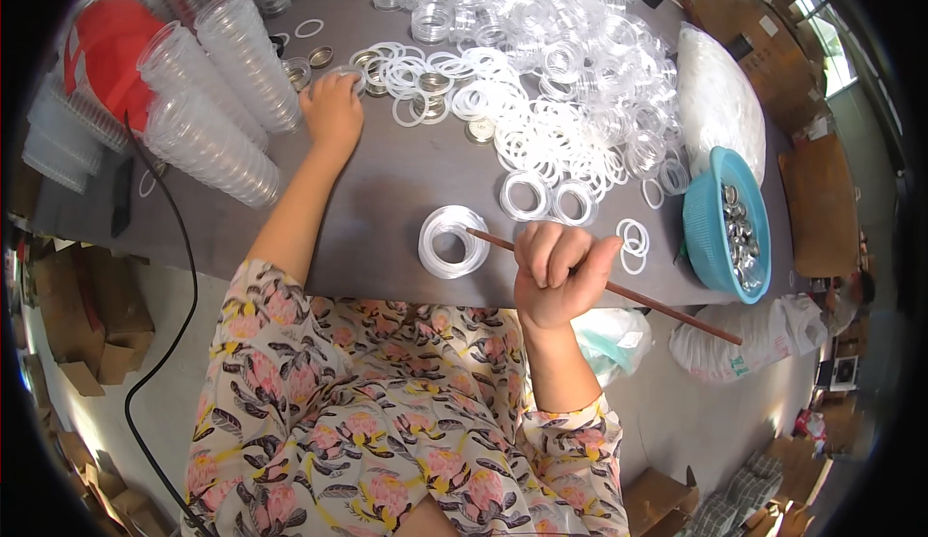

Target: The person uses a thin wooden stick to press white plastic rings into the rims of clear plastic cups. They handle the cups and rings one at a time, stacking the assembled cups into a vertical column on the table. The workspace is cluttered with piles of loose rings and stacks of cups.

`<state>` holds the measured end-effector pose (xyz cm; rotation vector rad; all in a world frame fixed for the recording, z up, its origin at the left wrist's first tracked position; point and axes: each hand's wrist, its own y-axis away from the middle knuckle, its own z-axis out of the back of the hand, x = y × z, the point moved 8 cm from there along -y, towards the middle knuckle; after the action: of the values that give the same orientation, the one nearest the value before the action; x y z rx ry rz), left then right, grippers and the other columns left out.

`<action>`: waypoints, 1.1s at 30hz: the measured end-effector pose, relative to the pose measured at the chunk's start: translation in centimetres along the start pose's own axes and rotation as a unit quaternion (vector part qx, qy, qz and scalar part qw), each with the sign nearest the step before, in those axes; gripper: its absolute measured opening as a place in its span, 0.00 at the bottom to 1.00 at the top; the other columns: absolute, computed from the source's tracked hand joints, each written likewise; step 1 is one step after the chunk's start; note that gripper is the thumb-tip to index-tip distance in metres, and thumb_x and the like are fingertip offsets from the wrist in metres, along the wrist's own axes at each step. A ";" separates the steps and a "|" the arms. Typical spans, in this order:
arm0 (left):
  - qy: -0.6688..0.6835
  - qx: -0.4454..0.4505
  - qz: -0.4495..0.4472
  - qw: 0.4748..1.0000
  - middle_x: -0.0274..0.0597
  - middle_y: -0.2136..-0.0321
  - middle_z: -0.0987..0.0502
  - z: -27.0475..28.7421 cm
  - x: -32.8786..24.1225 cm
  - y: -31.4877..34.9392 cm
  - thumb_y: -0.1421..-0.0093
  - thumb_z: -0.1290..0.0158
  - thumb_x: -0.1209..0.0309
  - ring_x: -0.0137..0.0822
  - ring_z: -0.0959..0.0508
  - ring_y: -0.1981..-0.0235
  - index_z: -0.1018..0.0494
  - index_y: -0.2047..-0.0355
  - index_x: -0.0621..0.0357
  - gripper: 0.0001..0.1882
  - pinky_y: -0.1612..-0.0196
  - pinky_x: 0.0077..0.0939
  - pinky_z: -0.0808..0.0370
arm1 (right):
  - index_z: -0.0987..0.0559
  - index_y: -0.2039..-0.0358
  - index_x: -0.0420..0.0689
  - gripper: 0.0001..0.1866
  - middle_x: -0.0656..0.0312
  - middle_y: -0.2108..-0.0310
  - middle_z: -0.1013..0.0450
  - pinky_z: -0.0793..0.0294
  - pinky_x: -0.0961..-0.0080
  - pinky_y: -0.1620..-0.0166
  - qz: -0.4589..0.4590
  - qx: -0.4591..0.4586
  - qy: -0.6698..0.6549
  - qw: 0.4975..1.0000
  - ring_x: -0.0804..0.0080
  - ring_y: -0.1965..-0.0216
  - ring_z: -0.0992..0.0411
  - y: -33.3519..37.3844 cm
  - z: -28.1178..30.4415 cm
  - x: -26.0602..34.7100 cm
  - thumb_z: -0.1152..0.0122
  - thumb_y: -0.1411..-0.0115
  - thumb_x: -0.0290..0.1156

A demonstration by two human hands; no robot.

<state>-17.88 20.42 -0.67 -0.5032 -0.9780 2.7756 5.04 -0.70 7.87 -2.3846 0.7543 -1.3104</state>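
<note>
My left hand (333, 112) reaches to the far left of the table, its fingers curled over the edge of a clear round plastic piece (346, 77). Small metal caps (321, 56) lie near those fingers. My right hand (561, 271) is closed in a fist around a thin brown stick (674, 318). The stick's left tip meets a clear round plastic jar ring (426, 251) on the table in front of me; whether it touches or only overlaps it, I cannot tell. White flat rings (471, 100) are spread across the middle of the table.
A big heap of clear round plastic pieces (541, 5) covers the back. Tall stacks of clear plastic (217, 145) and a red object (108, 49) stand left. At right are a blue basket (701, 232) of metal caps and a stuffed plastic bag (720, 102). A black cable (184, 315) hangs left.
</note>
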 end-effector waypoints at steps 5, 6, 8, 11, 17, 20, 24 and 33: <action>0.296 -0.064 -0.081 0.950 0.36 0.71 0.26 9.9 -6.7 4.7 0.53 0.48 0.78 0.35 0.27 0.65 0.26 0.69 0.54 0.09 0.46 0.40 0.43 | 0.46 0.93 0.50 0.31 0.69 0.95 0.49 0.57 0.81 0.86 0.015 -0.041 0.018 0.999 0.79 0.91 0.57 -0.2 1.1 0.7 0.77 0.35 0.50; 0.329 -0.039 -0.124 0.935 0.35 0.72 0.26 11.8 -8.0 6.1 0.53 0.47 0.78 0.34 0.27 0.66 0.26 0.69 0.55 0.10 0.45 0.40 0.42 | 0.47 0.93 0.51 0.31 0.69 0.95 0.50 0.57 0.81 0.86 0.017 -0.049 0.015 0.999 0.79 0.91 0.58 -0.2 1.2 0.7 0.77 0.35 0.50; 0.377 0.046 -0.211 0.900 0.34 0.73 0.26 15.1 -11.1 7.8 0.54 0.47 0.79 0.33 0.27 0.67 0.26 0.69 0.54 0.10 0.45 0.40 0.42 | 0.47 0.94 0.51 0.31 0.69 0.95 0.50 0.58 0.82 0.87 0.027 -0.065 0.017 0.997 0.79 0.91 0.58 -0.5 1.4 1.4 0.77 0.35 0.50; 0.424 0.187 -0.283 0.840 0.33 0.73 0.27 15.1 -13.8 10.3 0.55 0.47 0.79 0.32 0.27 0.67 0.26 0.69 0.53 0.11 0.44 0.42 0.42 | 0.47 0.93 0.51 0.30 0.70 0.95 0.51 0.60 0.83 0.88 0.048 -0.060 0.007 0.997 0.80 0.91 0.58 -1.0 1.3 2.5 0.77 0.35 0.50; 0.443 0.237 -0.283 0.817 0.32 0.73 0.28 12.7 -14.2 10.5 0.56 0.45 0.80 0.32 0.28 0.67 0.26 0.69 0.52 0.13 0.43 0.42 0.43 | 0.47 0.93 0.51 0.30 0.70 0.95 0.50 0.60 0.84 0.88 0.061 -0.032 0.015 0.997 0.80 0.91 0.58 -1.1 0.2 3.8 0.77 0.35 0.50; 0.466 0.195 -0.269 0.820 0.37 0.67 0.29 12.7 -13.5 10.1 0.59 0.42 0.76 0.35 0.29 0.64 0.28 0.64 0.55 0.18 0.44 0.39 0.41 | 0.47 0.93 0.51 0.30 0.70 0.95 0.50 0.60 0.84 0.88 0.033 -0.029 0.007 0.999 0.80 0.91 0.59 -0.9 0.0 3.5 0.76 0.35 0.50; 0.553 0.160 -0.078 0.814 0.43 0.58 0.33 11.5 -13.1 10.7 0.61 0.38 0.73 0.34 0.31 0.57 0.37 0.52 0.60 0.33 0.47 0.33 0.39 | 0.46 0.93 0.50 0.30 0.69 0.94 0.50 0.58 0.83 0.86 -0.071 -0.034 -0.044 0.996 0.80 0.90 0.59 -0.4 -0.8 1.0 0.75 0.35 0.49; 0.694 0.293 0.110 0.648 0.41 0.55 0.33 7.1 -13.6 13.2 0.60 0.37 0.73 0.29 0.33 0.53 0.43 0.47 0.63 0.39 0.50 0.25 0.36 | 0.47 0.93 0.50 0.31 0.69 0.95 0.52 0.56 0.82 0.85 -0.121 -0.041 -0.049 0.991 0.79 0.90 0.58 -0.4 -1.8 -3.5 0.75 0.36 0.51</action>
<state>-8.24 2.63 -0.33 -2.1126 0.3672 1.6230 2.06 1.64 6.71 -2.6524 0.5115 -1.2606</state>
